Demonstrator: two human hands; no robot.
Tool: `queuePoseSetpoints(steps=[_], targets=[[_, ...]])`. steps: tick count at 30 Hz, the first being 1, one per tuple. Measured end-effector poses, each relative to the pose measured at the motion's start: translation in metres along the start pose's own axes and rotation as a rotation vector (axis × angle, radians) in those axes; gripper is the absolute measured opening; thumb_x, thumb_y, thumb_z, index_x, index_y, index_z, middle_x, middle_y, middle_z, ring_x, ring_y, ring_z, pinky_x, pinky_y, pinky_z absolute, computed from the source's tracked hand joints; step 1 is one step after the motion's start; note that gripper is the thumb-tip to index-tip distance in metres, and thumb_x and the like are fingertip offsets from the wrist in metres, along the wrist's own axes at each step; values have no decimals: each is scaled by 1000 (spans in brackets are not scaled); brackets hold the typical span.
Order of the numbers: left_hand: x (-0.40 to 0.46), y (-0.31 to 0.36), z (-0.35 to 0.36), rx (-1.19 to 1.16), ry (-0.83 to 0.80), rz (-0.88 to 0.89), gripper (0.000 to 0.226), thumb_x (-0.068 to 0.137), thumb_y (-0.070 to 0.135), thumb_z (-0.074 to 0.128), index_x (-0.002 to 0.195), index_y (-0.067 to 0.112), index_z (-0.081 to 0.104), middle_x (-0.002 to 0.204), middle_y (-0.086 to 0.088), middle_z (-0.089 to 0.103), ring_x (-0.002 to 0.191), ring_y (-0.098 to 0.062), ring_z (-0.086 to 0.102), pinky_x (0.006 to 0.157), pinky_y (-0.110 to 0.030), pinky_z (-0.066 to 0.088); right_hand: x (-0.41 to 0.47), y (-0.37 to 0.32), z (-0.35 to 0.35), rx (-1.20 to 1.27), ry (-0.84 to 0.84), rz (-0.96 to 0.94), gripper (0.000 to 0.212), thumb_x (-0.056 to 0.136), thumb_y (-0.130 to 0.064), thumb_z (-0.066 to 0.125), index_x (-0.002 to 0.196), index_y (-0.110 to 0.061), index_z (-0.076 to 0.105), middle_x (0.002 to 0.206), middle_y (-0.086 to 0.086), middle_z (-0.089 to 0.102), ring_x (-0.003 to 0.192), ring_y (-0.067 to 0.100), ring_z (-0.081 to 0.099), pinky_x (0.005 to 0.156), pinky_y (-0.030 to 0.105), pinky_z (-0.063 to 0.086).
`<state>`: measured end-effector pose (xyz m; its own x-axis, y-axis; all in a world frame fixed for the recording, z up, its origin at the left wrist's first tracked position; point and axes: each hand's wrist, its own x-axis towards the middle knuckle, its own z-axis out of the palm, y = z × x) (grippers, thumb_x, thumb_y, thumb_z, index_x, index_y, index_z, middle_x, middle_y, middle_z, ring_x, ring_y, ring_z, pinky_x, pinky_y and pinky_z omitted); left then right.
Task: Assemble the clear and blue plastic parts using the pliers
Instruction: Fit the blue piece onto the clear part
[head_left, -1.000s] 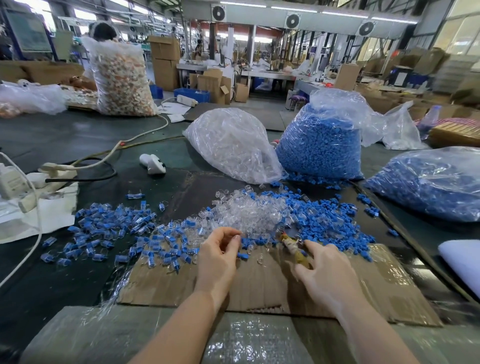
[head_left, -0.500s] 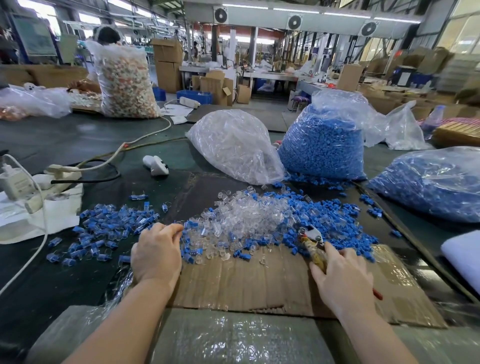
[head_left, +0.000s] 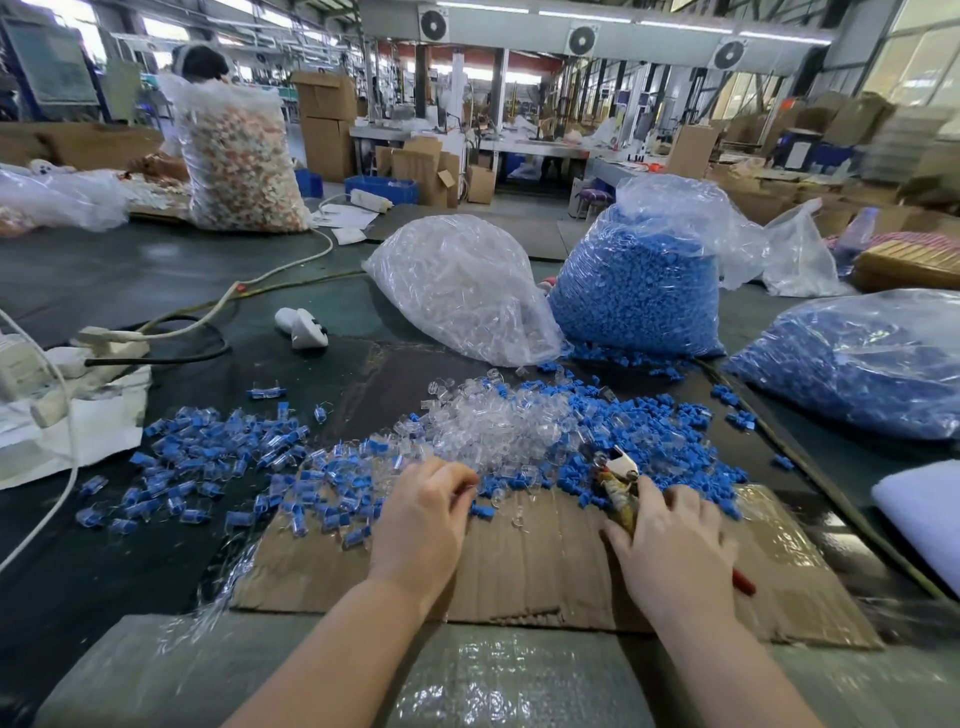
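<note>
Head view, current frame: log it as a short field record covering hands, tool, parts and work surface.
left hand: left hand with fingers curled at the near edge of the clear parts pile; whether it holds a piece cannot be told
right hand: right hand grips the pliers, nose toward the loose blue parts
assembled pieces: assembled pieces spread to the left
surface: cardboard sheet under both hands
stock: bag of clear parts, bag of blue parts behind

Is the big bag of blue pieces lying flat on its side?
No, the bag of blue pieces stands upright with its top open, beside the bag of clear pieces.
</note>
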<state>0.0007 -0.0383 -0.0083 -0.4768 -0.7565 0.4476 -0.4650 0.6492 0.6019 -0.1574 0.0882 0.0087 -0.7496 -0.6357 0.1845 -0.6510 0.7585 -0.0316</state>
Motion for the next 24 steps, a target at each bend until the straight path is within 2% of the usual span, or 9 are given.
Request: queuePoseSetpoints(steps=[3,6,7,10,12,16,18,21,24], targets=[[-5,7,13,-5,-69,14,20,91,20,57,109,18,64,98,8,60,90,0,49,80,-6,36,-3,-9,-3,27,132,-121,47,89,-38,56,133,-28,43,130,1,46,119,22,42,100,41,33],[-7,11,21,-1,-99,5,23,92,24,54,114,19,61,98,11,52,90,-1,49,81,-10,39,-2,-17,-2,53,294,-261,30,71,-4,73,97,-20,71,104,6,61,94,28,56,84,47,41],[-8,11,23,6,-107,4,25,92,25,54,116,19,60,99,10,50,90,-1,49,84,-12,41,-1,-19,-3,17,264,-284,26,73,-4,71,92,-21,72,104,7,60,95,29,55,85,48,39],[-7,10,24,6,-121,-5,27,92,25,55,117,18,60,100,10,50,90,-2,50,87,-17,44,6,-23,0,-74,154,-346,24,91,-15,49,102,-28,65,126,2,47,117,25,39,98,47,24],[-7,10,24,-3,-118,-15,24,91,24,56,114,18,62,99,10,50,89,-2,50,86,-17,44,12,-24,2,-116,120,-377,26,94,-16,41,104,-28,61,130,0,42,120,24,33,100,46,19],[-7,9,23,-36,-100,-32,16,90,21,58,105,19,62,101,11,51,89,-1,51,84,-13,43,15,-28,-2,-134,144,-407,24,92,-11,38,98,-23,58,111,-2,51,108,23,41,93,42,25],[-7,9,23,-51,-79,-39,15,89,20,59,103,19,61,98,12,49,87,-1,51,81,-11,41,12,-32,-6,-105,178,-418,15,85,-7,51,88,-19,60,95,1,58,95,25,50,84,41,34],[-6,8,22,-45,-75,-34,18,89,20,60,108,19,62,97,14,47,89,-3,51,82,-11,40,5,-37,0,134,285,-398,23,66,2,72,67,-16,58,66,0,61,68,23,55,64,37,45],[-6,9,23,-37,-76,-31,22,90,18,59,112,20,62,95,16,49,88,-2,50,82,-10,38,-2,-45,11,403,255,-371,22,76,-1,69,70,-17,55,65,-4,59,65,19,48,67,33,41]])
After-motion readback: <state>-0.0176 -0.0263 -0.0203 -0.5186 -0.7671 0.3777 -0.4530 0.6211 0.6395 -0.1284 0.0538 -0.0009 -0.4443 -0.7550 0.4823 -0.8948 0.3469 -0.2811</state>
